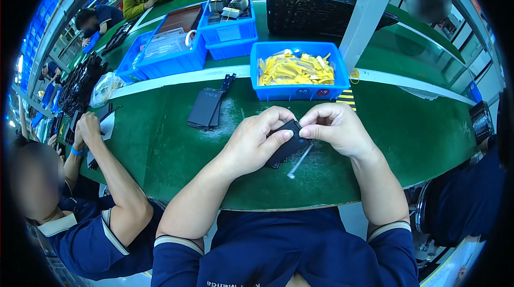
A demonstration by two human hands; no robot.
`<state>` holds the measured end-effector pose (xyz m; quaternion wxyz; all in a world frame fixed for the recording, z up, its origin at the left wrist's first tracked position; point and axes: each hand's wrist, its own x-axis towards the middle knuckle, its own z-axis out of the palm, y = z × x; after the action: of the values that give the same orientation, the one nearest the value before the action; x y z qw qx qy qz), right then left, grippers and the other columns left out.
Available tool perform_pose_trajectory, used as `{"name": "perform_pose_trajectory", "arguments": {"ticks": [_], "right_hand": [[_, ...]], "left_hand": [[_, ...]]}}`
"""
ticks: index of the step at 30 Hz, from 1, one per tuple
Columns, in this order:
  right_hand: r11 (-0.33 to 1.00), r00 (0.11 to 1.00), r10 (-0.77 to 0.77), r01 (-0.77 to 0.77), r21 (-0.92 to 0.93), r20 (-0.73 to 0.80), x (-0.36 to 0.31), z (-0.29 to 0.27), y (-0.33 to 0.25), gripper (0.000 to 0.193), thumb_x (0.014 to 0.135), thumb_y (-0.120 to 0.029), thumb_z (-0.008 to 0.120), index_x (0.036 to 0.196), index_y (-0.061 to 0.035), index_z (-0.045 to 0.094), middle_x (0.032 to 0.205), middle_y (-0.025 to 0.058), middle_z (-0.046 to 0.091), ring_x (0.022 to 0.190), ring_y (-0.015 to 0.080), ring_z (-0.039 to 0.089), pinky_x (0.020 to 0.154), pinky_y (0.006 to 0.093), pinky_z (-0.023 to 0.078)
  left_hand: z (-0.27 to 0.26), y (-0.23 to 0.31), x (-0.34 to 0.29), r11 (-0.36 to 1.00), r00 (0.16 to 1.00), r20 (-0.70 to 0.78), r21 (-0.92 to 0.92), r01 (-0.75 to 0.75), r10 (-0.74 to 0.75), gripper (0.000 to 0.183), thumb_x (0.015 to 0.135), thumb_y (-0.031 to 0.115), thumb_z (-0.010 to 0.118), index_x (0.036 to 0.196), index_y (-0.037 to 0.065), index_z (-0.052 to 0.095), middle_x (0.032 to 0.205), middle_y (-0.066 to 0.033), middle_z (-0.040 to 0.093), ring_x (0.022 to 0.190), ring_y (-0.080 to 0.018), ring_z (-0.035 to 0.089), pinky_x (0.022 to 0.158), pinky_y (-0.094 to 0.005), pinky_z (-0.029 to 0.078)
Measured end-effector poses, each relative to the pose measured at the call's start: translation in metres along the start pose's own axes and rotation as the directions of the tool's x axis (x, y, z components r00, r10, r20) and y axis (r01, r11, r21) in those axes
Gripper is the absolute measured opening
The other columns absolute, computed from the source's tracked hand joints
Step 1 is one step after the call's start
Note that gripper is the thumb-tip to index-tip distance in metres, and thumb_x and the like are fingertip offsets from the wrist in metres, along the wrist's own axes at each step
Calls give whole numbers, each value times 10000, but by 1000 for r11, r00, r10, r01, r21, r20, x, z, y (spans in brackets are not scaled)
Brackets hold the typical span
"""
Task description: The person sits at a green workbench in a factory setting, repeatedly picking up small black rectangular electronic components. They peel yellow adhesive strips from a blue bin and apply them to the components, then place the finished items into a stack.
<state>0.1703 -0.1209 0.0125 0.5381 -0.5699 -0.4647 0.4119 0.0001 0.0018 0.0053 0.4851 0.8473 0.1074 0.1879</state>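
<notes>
In front of me my left hand (257, 140) grips a flat black rectangular piece (285, 149), with its thumb on the top face. At the piece's far right corner, the fingers of my right hand (334, 129) are pinched together; whatever lies between their tips is too small to make out. A thin whitish strip (300, 162) slants down from beside the right fingertips towards me. Under the held piece a bit of another dark piece shows at the table. Left of my hands lies a stack of similar black flat pieces (203, 108), with a narrow dark tab at its far end.
A blue bin (297, 93) of yellow strips (294, 70) stands beyond my hands, against a white post (369, 14). More blue bins (230, 46) are at the back left, and a black tray (310, 14) behind. A co-worker's arm (120, 180) reaches onto the green table (171, 153) from the left.
</notes>
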Motion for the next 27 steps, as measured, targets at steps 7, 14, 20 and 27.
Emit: {"name": "perform_pose_trajectory", "arguments": {"ticks": [7,14,20,27], "right_hand": [[885,975,-224,206,-418,6,-1,2,-7,122,768,-98,728,809,3,674,708,39,655,656,88,596,620,243,481],[952,985,-163,144,-272,-49,-3,-3,-4,143,774,-111,696,861,2,697,767,85,682,688,124,632,632,262,493],[852,965,-261,229,-471,-2,-4,-1,-12,126,738,-74,654,826,13,677,739,107,667,674,174,645,622,287,503],[685,927,-374,283,-671,9,-7,9,-12,108,700,-38,635,798,10,636,728,114,637,678,238,630,642,324,494]], "left_hand": [[5,-2,0,998,999,-16,51,-39,39,223,871,103,588,1071,20,534,894,-87,660,781,-148,627,707,-271,480],[0,6,1,999,999,-44,-52,9,-11,233,875,125,590,1073,17,529,842,-88,667,787,-139,639,689,-263,478],[3,2,0,1000,999,-40,21,16,-15,241,870,129,586,1075,20,521,842,-100,671,783,-171,653,685,-277,482],[7,4,2,997,997,-3,6,80,-80,287,847,98,631,1094,23,507,870,-81,650,799,-131,636,687,-264,491]]}}
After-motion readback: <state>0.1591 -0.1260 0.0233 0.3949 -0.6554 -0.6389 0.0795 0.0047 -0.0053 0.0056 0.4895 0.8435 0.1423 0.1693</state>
